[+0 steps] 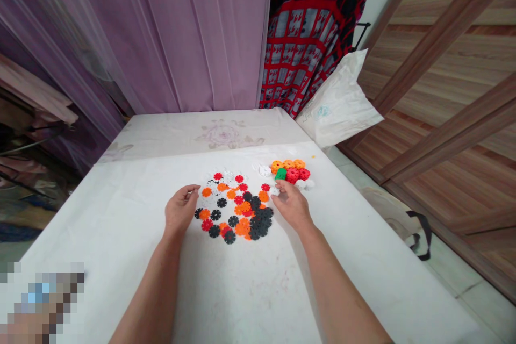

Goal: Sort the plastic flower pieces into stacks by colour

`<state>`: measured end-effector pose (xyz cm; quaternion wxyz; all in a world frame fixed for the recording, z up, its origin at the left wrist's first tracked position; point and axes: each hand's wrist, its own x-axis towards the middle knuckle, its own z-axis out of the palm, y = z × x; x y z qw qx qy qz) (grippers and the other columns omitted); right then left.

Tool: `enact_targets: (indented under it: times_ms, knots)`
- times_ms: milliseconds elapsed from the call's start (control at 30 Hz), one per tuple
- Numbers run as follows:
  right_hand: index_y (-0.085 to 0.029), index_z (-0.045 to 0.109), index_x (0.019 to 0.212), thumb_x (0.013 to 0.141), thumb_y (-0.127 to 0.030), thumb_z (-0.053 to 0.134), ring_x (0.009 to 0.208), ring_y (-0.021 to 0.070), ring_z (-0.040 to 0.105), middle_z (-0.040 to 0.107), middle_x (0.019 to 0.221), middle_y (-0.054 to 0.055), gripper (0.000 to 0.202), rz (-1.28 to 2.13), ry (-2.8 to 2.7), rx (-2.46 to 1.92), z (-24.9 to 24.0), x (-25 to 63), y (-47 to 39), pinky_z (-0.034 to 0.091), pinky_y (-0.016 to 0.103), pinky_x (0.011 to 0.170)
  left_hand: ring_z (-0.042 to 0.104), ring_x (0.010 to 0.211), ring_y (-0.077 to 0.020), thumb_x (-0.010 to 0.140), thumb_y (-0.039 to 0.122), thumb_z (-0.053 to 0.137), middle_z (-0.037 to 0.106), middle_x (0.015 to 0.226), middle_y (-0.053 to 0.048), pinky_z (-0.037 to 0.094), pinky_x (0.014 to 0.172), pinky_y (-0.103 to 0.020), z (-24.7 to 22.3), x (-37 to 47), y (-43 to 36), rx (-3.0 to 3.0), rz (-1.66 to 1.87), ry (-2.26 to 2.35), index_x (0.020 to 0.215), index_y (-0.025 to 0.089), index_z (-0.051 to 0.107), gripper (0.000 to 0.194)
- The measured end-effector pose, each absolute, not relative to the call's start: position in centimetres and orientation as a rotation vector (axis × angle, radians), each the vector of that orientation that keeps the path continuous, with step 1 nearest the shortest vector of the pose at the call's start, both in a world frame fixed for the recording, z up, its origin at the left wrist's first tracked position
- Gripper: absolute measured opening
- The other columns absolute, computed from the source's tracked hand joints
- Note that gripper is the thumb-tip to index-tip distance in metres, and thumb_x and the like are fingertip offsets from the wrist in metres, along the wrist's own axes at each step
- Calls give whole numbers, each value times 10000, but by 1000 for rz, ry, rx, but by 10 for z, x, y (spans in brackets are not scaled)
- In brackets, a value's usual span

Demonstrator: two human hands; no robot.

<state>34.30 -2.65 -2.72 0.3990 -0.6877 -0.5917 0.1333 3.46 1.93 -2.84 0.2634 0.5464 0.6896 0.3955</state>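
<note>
Purple curtain point(193, 32) at the back, wood panels point(439, 59) off to the R, white-covered table point(242, 295) under your forearms. Use the black disc heap point(262, 223) as your ref. Loose orange discs point(243, 227) touch its L edge; mixed red, black, orange & white pcs spread L and beyond. Your L hand point(180, 209) is at the far L of that spread, fingers bunched, thumb tip near forefinger tip; can't tell if it's gripping anything. Your R hand point(294, 207) is just R of the heap & a bit beyond, thumb and forefinger around a white disc point(274, 192); can't tell if they're clamped on it. Beyond the heap to the R: orange stacks point(288, 164), red stacks point(298, 174) & a green stack point(280, 173).

Handling tips: the discs look thin, so a light edge pinch should beat a flat press. Keep R knuckles off the green stack b/c it's v. close. Lift overlapped pcs from the heap's rim 1st; pulling mid-heap could drag neighbors along.
</note>
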Motion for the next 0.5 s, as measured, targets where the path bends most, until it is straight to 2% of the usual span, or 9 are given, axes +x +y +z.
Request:
enact_targets:
  times_ms: [233, 500]
  knots:
    - [-223, 603, 1226, 718, -311, 655, 1027, 254, 620, 706, 1091, 70, 518, 194, -1584, -1925, -24, 340, -31, 477, 405, 929, 582, 628, -151, 752, 473, 522, 651, 669, 3, 435, 627, -260, -25, 36, 18, 1469, 1072, 1874, 993, 217, 718, 402]
    - [-222, 578, 1255, 752, -296, 631, 938, 244, 616, 722, 1005, 61, 511, 139, -1562, -2007, -29, 334, -28, 454, 362, 844, 598, 638, -158, 763, 480, 526, 641, 659, 11, 435, 611, -256, -30, 33, 20, 1485, 1048, 1881, 1008, 230, 715, 398]
